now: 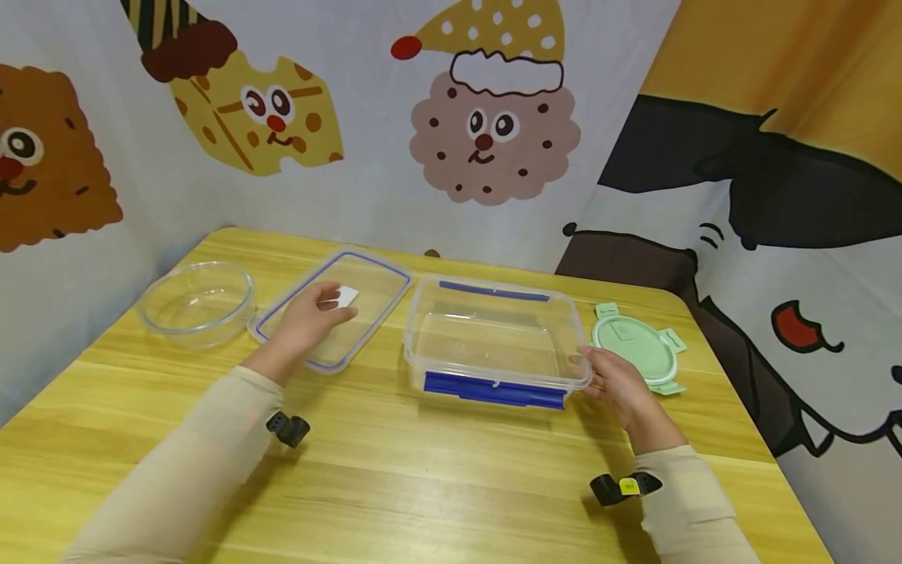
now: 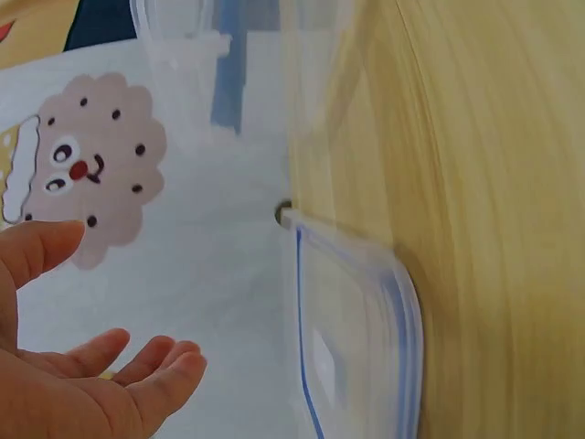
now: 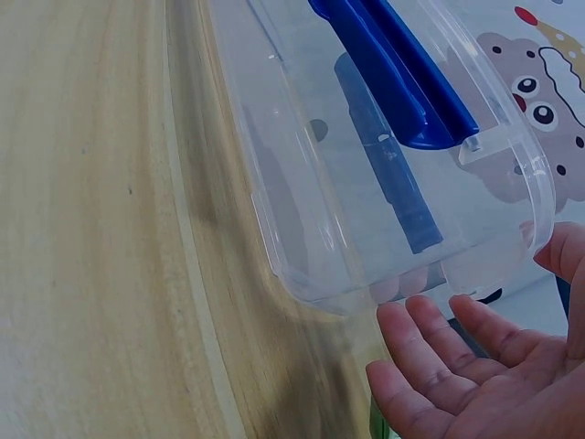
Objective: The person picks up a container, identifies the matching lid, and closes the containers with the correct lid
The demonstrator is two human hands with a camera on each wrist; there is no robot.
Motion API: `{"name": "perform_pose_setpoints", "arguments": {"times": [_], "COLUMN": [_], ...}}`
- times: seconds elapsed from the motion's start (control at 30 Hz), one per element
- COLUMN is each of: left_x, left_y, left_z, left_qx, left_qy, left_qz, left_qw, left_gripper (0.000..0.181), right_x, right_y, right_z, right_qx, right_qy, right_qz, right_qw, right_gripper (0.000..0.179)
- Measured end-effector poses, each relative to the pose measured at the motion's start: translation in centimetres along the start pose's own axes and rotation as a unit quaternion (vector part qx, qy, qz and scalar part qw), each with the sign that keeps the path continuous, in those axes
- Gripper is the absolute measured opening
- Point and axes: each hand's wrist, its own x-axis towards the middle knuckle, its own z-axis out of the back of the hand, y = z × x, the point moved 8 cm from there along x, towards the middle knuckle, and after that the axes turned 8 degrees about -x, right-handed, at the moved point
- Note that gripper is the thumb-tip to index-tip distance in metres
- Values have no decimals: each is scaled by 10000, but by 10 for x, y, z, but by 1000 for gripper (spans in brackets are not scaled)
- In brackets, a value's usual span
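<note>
A clear rectangular plastic food container (image 1: 493, 337) with blue latches stands in mid-table. My right hand (image 1: 616, 384) is at its right end, thumb at the rim and other fingers along the outer wall, pinching that side; the right wrist view shows this hand (image 3: 475, 366) below the container's corner (image 3: 320, 293). Left of the container lies a clear flat lid (image 1: 373, 301) with a blue seal and a white label (image 1: 347, 296). Above that lid hovers my left hand (image 1: 310, 317), its fingers loosely bent and holding nothing; the left wrist view shows the palm (image 2: 82, 393) apart from the lid (image 2: 366, 302).
A round clear bowl (image 1: 200, 309) stands at the table's left. To the right of the container lies a green round lid (image 1: 637, 348) with clip tabs. Behind the wooden table (image 1: 423, 493) hangs a cloth (image 1: 366, 204) printed with cartoon figures.
</note>
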Motion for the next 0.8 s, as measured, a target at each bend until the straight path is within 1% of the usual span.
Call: {"name": "perform_pose_setpoints", "arguments": {"times": [0.2,0.4,0.6,0.8], "left_x": [3,2,1,6], "left_y": [6,14,20,28], "left_z": [19,36,46,54], "left_qx": [302,607,780,984], "left_qy": [-257,-378,-411,-424], "left_qz": [-3,50,71,169], "left_qw": [9992,9974,9961,9941], "left_gripper": [73,76,78,83], "right_x": [0,0,0,1], "right_y": [-1,-1,1,0], "right_z": [0,0,0,-1], "right_qx": [72,93,31,60], "right_qy": [-19,-32,-35,-6], "right_qz": [-21,-42,7,-24], "right_qw": [10000,9999,10000,10000], "right_gripper": [65,67,68,68]}}
